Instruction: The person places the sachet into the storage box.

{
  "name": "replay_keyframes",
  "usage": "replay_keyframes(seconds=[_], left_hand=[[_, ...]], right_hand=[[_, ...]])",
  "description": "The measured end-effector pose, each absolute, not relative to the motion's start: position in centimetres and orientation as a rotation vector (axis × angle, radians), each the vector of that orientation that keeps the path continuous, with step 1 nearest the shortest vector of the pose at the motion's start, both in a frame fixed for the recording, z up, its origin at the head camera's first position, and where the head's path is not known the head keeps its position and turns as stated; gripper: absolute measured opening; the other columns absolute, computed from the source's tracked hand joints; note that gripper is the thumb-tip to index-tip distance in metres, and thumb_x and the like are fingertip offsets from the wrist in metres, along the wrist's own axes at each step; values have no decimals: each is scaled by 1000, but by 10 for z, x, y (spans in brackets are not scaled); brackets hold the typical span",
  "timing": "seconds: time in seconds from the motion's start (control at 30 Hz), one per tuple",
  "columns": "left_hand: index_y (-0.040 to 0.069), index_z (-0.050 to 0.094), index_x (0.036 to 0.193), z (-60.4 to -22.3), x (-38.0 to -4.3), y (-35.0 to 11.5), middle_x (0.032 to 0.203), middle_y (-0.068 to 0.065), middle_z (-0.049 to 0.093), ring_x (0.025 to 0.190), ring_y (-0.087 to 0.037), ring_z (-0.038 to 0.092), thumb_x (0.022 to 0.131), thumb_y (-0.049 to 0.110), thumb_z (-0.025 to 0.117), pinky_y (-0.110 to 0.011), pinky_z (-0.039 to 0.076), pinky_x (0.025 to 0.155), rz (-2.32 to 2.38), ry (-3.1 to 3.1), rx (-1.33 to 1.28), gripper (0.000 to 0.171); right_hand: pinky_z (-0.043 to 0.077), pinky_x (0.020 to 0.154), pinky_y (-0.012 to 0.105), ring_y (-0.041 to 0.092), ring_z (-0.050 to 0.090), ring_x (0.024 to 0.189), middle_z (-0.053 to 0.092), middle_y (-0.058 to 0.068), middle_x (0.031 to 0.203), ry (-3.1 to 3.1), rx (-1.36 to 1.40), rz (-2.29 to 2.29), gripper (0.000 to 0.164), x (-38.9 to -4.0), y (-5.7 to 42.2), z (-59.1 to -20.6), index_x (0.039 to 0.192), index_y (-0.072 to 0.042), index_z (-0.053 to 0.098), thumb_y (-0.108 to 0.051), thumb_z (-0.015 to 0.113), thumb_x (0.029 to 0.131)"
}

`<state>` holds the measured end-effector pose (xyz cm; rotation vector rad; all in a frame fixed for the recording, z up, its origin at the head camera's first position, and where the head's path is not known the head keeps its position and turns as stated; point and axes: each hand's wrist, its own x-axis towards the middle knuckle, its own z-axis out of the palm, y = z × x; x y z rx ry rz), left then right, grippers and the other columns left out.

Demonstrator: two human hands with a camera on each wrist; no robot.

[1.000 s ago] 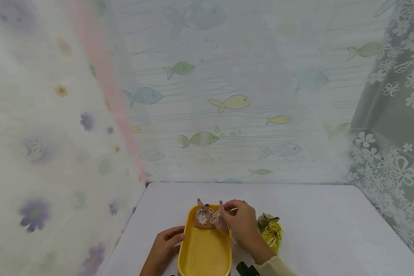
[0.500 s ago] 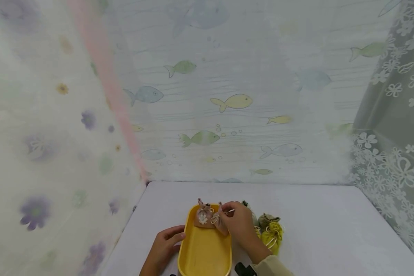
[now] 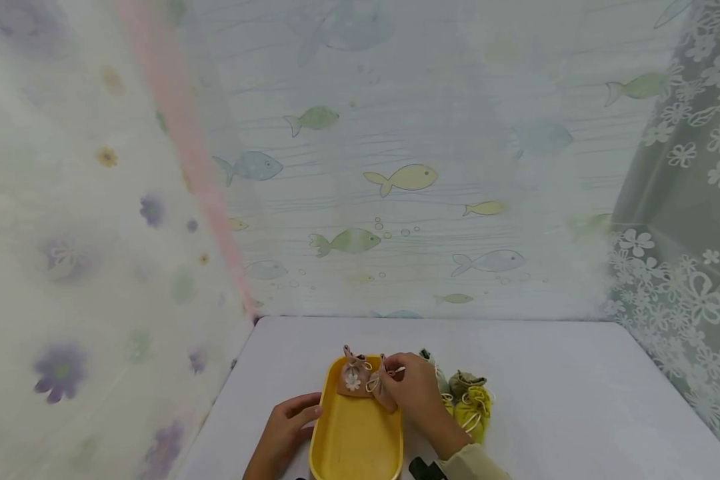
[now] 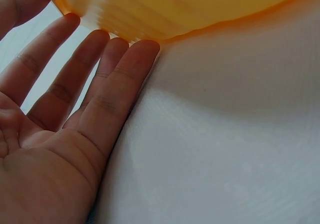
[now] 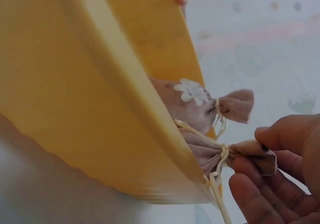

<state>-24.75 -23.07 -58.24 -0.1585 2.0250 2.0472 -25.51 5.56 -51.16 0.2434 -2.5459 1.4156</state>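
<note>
My right hand (image 3: 419, 393) pinches the gathered neck of a dusty-pink drawstring pouch (image 5: 205, 151) between thumb and fingers. This pouch sits inside the far right corner of a yellow tray (image 3: 357, 447), its cream cord hanging over the rim. Beside it stands a second pink pouch (image 3: 353, 381) with a white flower, upright and tied at the neck. At the tray's left side is my left hand (image 3: 283, 430). Its fingers (image 4: 120, 79) are stretched out, fingertips touching the tray's outer wall.
To the right of the tray stand a yellow-green pouch (image 3: 474, 410), an olive pouch (image 3: 467, 383) and a pale green one (image 3: 441, 380), partly behind my right hand. A white cloth covers the table (image 3: 564, 400). Fish-print curtains (image 3: 408, 177) hang behind.
My right hand has shifted slightly down, still pinching the pouch, and the pale green pouch behind it has come into view. The left hand and tray stay put.
</note>
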Motion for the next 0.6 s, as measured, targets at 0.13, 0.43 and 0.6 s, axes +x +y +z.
replay_keyframes(seconds=[0.13,0.43,0.6], left_hand=[[0,66,135,-581,-248,-231,134,-14,69,111,-20,71,90,35,81,-40,63,91,2044,2028,-168,59],[-1,65,136,-579,-249,-231,134,-15,69,111,-20,71,92,32,79,-40,63,91,2040,2032,-169,57],[-2,65,136,-580,-247,-230,133,-16,69,110,-20,71,93,31,79,-41,63,91,2032,2038,-165,56]], right_hand=[[59,67,19,10,68,83,69,-2,97,-2564,258,1423,16,-255,57,-508,107,-11,77,-21,77,94],[61,75,29,16,70,90,69,3,107,-2565,259,1213,30,-251,64,-504,116,-13,73,-25,82,90],[60,81,38,19,66,94,70,-1,105,-2559,262,997,33,-242,70,-501,114,-14,74,-30,83,88]])
